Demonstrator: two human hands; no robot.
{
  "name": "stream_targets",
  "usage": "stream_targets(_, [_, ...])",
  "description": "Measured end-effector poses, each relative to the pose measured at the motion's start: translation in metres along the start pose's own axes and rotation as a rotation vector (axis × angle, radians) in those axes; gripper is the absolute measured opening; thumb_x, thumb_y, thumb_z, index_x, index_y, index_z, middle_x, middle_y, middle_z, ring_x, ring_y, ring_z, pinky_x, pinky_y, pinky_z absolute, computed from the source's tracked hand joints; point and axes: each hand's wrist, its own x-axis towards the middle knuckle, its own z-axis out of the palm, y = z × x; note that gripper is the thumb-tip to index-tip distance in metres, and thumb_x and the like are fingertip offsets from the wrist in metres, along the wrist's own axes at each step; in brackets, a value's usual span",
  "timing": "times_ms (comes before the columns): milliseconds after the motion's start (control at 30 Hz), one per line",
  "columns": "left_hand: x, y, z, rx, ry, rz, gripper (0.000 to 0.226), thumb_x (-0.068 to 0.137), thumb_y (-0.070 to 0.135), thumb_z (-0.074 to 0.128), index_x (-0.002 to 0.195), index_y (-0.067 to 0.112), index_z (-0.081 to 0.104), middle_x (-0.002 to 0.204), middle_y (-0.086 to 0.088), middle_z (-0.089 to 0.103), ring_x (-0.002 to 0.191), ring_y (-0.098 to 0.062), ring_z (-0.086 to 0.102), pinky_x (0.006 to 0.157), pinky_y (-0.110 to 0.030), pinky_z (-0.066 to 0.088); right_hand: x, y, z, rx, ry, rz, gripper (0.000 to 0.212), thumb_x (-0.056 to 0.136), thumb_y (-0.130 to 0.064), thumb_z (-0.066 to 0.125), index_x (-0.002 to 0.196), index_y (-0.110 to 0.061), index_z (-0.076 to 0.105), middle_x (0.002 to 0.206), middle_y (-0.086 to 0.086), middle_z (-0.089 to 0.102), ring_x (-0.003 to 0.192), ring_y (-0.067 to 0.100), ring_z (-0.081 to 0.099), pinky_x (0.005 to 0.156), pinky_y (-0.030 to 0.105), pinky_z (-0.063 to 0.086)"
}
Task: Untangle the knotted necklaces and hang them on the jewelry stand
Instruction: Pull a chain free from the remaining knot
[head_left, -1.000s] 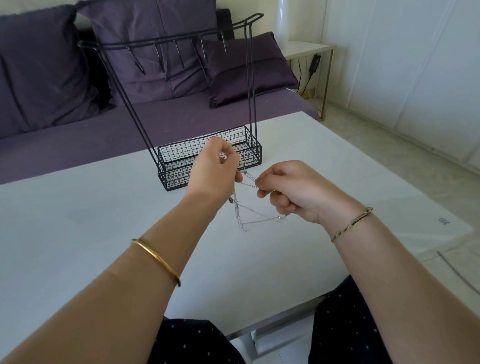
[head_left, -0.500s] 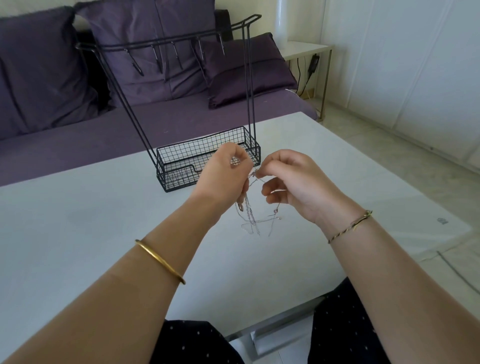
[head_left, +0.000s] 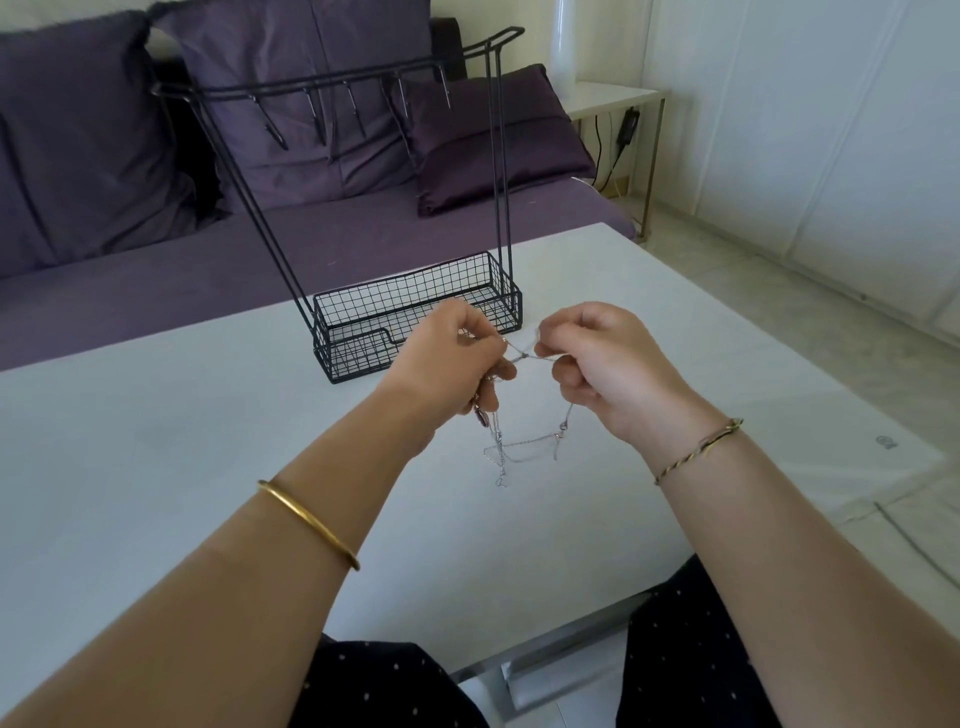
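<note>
Thin silver necklaces (head_left: 519, 447) hang tangled between my hands above the white table (head_left: 156, 467). A small knot (head_left: 522, 356) sits on the strands stretched between my fingers. My left hand (head_left: 457, 358) pinches the chains on the left of the knot, and my right hand (head_left: 597, 358) pinches them on the right. Loose loops and clasps dangle below, just above the tabletop. The black wire jewelry stand (head_left: 415, 317) is right behind my hands, its basket base on the table and its hook bar (head_left: 332, 88) high above, with nothing on the hooks.
A purple sofa (head_left: 156, 270) with cushions runs behind the table. A small white side table (head_left: 613, 96) with a cable stands at the back right. The table's right edge drops to a pale tiled floor (head_left: 779, 291). My knees in dark dotted cloth are under the near edge.
Both hands have risen slightly and moved apart, pulling the strands taut between them so the knot shows. The dangling loops hang lower and more spread out.
</note>
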Motion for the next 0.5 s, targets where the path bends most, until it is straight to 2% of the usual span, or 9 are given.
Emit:
stream_targets(133, [0.0029,-0.0015,0.0011,0.028,0.069,0.011,0.007,0.094,0.012,0.053,0.087,0.015,0.051,0.073,-0.002,0.064,0.038,-0.004,0.049,0.040,-0.016,0.038,0.0001,0.0013,0.0007,-0.103,-0.013,-0.002,0.015,0.087,0.002,0.053,0.094,-0.009,0.061,0.078,0.006,0.055,0.047,0.011,0.042,0.039,0.017,0.032])
stream_targets(233, [0.0039,-0.0025,-0.0004,0.044,0.088,-0.006,0.008,0.093,0.017,0.056,0.086,0.015,0.052,0.067,-0.002,0.060,0.039,-0.004,0.049,0.042,-0.017,0.038,-0.0002,-0.0005,-0.0008,-0.106,-0.038,-0.030,0.015,0.088,0.000,0.052,0.088,-0.010,0.063,0.079,0.006,0.059,0.046,0.009,0.042,0.043,0.018,0.033])
stream_targets(400, [0.0029,0.0005,0.0001,0.003,0.098,0.006,0.008,0.094,0.007,0.049,0.092,0.011,0.055,0.074,-0.003,0.066,0.036,-0.003,0.047,0.036,-0.013,0.036,-0.0008,-0.0024,-0.0012,-0.125,-0.085,-0.044,0.018,0.084,0.004,0.051,0.082,-0.007,0.065,0.070,0.006,0.061,0.048,0.010,0.041,0.040,0.016,0.031])
stream_targets(500, [0.0025,0.0018,-0.0003,-0.024,0.101,-0.004,0.011,0.096,0.009,0.047,0.092,0.012,0.056,0.074,0.000,0.064,0.037,-0.003,0.050,0.037,-0.012,0.038,-0.0008,-0.0013,-0.0007,-0.162,-0.133,-0.060,0.016,0.080,0.004,0.056,0.077,-0.008,0.067,0.065,0.004,0.058,0.052,0.012,0.041,0.041,0.016,0.031])
